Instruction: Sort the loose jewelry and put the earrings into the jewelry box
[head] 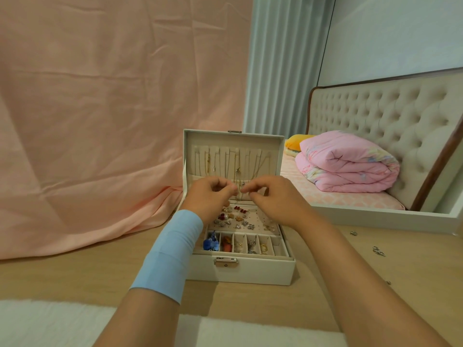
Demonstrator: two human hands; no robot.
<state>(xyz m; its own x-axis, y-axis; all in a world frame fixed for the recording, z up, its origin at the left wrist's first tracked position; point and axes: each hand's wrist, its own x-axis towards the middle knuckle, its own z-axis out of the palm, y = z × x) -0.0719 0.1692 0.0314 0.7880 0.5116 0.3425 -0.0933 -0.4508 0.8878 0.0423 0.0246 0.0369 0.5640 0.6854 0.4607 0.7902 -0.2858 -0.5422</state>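
Observation:
An open white jewelry box (240, 271) stands on the wooden table, its lid upright with several thin necklaces (238, 162) hanging inside. Several earrings (235, 219) sit on the perforated tray, and more pieces fill the front compartments (240, 244). My left hand (210, 199) and my right hand (278, 199) hover over the box with fingertips close together. Both pinch something tiny between them, too small to identify. Loose earrings (378, 251) lie on the table to the right.
A pink cloth (100, 121) hangs behind and drapes onto the table at the left. A mirror (375, 146) leans at the right, showing a bed and pink blanket. A white furry surface (50, 321) lies at the near edge.

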